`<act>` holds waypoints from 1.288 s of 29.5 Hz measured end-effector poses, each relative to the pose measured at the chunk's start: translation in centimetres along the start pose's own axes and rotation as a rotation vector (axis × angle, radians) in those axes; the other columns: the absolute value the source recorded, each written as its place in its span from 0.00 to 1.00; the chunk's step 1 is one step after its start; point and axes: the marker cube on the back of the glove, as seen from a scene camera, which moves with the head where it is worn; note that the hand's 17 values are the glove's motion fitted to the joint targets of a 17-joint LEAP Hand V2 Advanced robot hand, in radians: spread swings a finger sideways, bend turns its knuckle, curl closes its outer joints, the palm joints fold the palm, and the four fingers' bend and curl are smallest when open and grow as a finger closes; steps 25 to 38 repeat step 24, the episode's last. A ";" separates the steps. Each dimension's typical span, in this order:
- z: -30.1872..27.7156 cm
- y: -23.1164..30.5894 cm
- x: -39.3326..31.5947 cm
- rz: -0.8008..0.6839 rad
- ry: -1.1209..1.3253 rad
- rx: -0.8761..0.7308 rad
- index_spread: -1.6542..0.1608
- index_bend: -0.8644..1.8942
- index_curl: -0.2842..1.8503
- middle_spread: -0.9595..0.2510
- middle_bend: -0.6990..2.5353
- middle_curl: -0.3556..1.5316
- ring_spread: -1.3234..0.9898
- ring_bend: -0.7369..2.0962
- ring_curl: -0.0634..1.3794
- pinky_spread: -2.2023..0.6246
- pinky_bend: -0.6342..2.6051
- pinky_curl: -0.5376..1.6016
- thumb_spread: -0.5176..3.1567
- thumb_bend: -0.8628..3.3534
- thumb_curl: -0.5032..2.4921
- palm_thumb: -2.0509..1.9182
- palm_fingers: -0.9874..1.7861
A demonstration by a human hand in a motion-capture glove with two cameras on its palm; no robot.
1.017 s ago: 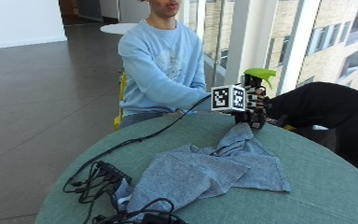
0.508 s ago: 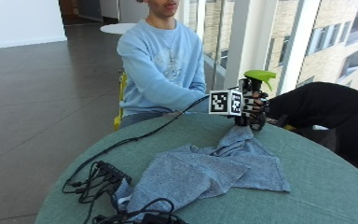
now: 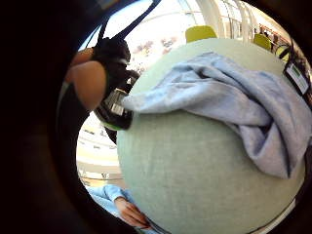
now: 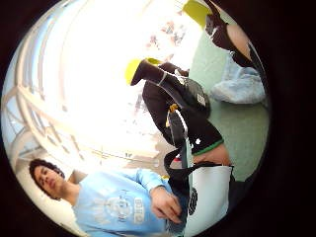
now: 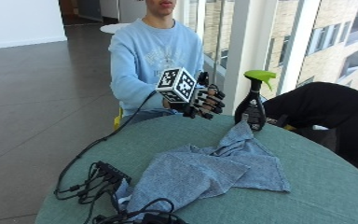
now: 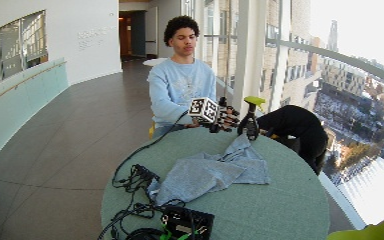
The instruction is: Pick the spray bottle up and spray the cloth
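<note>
Spray bottle (image 5: 251, 103) upright on table just beside empty, loosely curled gloved hands (image 5: 205, 101).

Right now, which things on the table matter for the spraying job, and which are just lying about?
Job:
spray bottle, standing at the cloth's far tip
cloth, crumpled on the table
gloved right hand, off the bottle

Lying about:
black cables
black bag

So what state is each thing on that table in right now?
Spray bottle: upright on the table, not held, touching the cloth's corner.
Cloth: crumpled, lying spread on the table.
Gloved hand: in the air beside the bottle, fingers loosely curled, holding nothing.
Black cables: tangled at the table edge.
</note>
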 end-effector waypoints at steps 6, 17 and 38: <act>-4.3 6.3 2.8 0.025 0.114 0.001 0.74 0.36 0.27 0.71 0.31 0.42 0.55 0.37 0.29 0.85 0.26 0.41 0.44 0.20 0.30 0.71 0.63; -6.5 15.3 3.6 0.021 0.232 -0.010 0.73 0.36 0.27 0.71 0.31 0.42 0.55 0.36 0.28 0.85 0.26 0.41 0.44 0.20 0.29 0.70 0.63; -7.1 17.1 4.3 0.030 0.247 0.009 0.73 0.35 0.26 0.71 0.31 0.42 0.55 0.36 0.28 0.85 0.26 0.41 0.44 0.20 0.29 0.70 0.63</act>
